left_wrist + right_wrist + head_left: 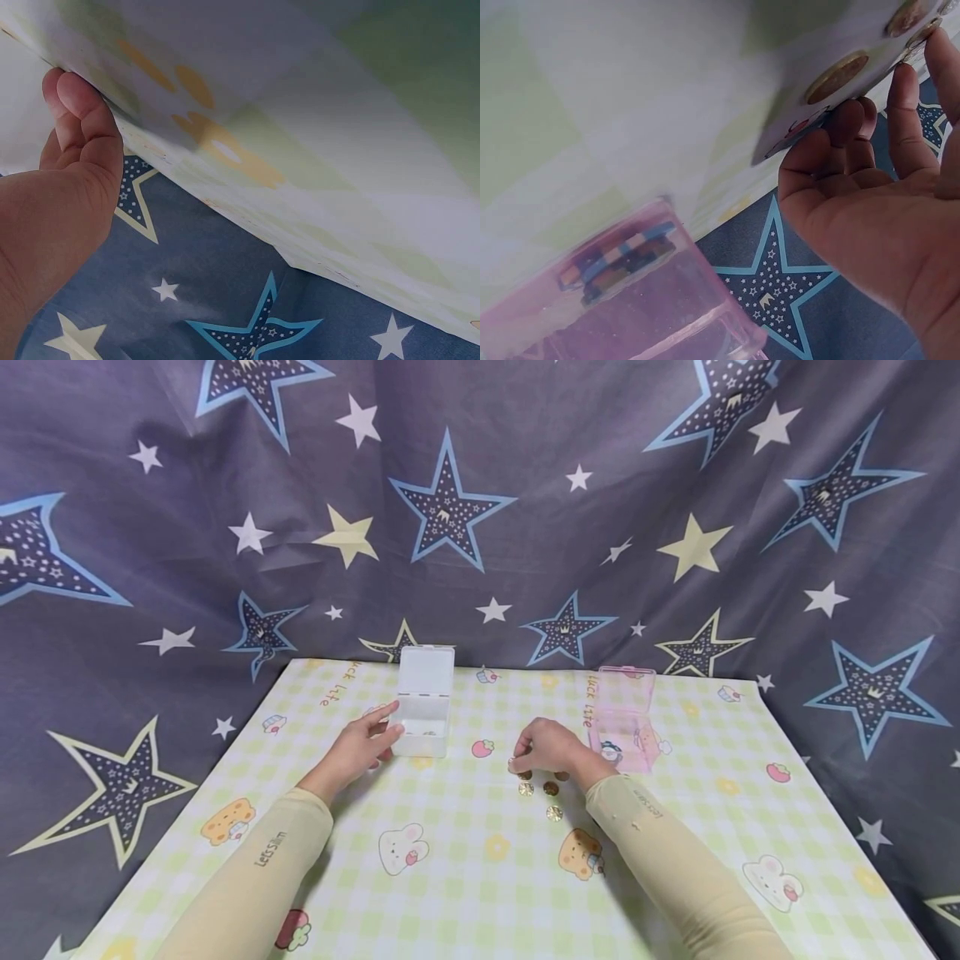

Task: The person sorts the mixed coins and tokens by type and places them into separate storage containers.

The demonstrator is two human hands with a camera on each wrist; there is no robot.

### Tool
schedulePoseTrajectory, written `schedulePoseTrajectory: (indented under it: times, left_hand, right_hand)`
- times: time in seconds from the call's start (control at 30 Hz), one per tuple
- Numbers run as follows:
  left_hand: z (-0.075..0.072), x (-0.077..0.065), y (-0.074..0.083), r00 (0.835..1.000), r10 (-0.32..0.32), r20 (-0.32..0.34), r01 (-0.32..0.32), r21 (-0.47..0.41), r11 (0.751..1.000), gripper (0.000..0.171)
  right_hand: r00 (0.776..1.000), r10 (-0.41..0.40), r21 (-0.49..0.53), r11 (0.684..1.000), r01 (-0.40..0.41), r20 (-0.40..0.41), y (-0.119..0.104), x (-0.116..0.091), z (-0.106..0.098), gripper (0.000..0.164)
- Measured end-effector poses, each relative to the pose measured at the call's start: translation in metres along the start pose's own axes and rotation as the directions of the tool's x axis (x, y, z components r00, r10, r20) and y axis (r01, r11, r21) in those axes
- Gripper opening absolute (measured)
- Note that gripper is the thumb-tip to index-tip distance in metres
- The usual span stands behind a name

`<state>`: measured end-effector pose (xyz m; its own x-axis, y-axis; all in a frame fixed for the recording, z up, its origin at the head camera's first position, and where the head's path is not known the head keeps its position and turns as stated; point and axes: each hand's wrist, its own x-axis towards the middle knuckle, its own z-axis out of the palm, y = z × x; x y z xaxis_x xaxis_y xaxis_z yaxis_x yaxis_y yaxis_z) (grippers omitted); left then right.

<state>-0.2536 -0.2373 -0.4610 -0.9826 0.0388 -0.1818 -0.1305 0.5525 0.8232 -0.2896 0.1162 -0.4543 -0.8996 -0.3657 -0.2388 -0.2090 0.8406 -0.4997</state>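
A small white box (420,746) stands on the table with its lid up. My left hand (365,747) is at its left side, fingers fairly straight, the index finger and thumb touching its edge. Something small and golden shows on the box floor. My right hand (551,745) pinches a gold coin (922,34) between thumb and index finger, low over the cloth, its other fingers curled. Several gold coins (554,813) lie flat under and near this hand, partly covered by it.
Right of the right hand stands a clear pink box (639,762) with its lid raised; striped blue and red pieces (622,259) show inside. A checked cloth (465,893) with cartoon prints covers the table. Behind the table's far edge hangs a dark star-patterned curtain (517,585).
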Motion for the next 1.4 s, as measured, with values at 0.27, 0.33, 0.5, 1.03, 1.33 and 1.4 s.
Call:
schedulePoseTrajectory:
  times: [0.27, 0.33, 0.5, 1.03, 1.33, 1.4]
  left_hand:
    - [0.0005, 0.0002, -0.0009, 1.0, 0.012, -0.004, -0.012, 0.004, 1.0, 0.066]
    - [0.0007, 0.0017, -0.0025, 1.0, 0.012, -0.006, -0.012, 0.005, 1.0, 0.066]
    - [0.0005, 0.0044, -0.0051, 1.0, 0.009, -0.011, -0.009, 0.007, 1.0, 0.065]
    - [0.0009, 0.004, -0.0042, 1.0, 0.008, -0.009, -0.008, 0.003, 1.0, 0.065]
    - [0.0006, 0.0041, -0.0043, 1.0, 0.004, -0.007, -0.004, 0.004, 1.0, 0.065]
    - [0.0008, 0.0043, -0.0042, 1.0, 0.003, -0.009, -0.003, 0.002, 1.0, 0.065]
  right_hand:
    - [1.0, -0.018, 0.023, 1.0, 0.018, 0.018, -0.003, -0.0014, -0.0001, 0.013]
    - [1.0, -0.013, 0.023, 1.0, 0.013, 0.019, -0.0031, -0.0011, 0.0005, 0.013]
    - [1.0, -0.006, 0.029, 1.0, 0.005, 0.024, -0.005, -0.002, 0.0003, 0.012]
    - [0.999, -0.023, 0.045, 0.999, 0.021, 0.041, -0.0047, -0.0016, 0.0005, 0.011]
    - [0.999, -0.033, 0.067, 0.997, 0.031, 0.031, -0.0043, -0.0026, 0.0018, 0.014]
    - [0.999, -0.027, 0.076, 0.997, 0.025, 0.029, -0.0046, -0.0028, 0.0018, 0.015]
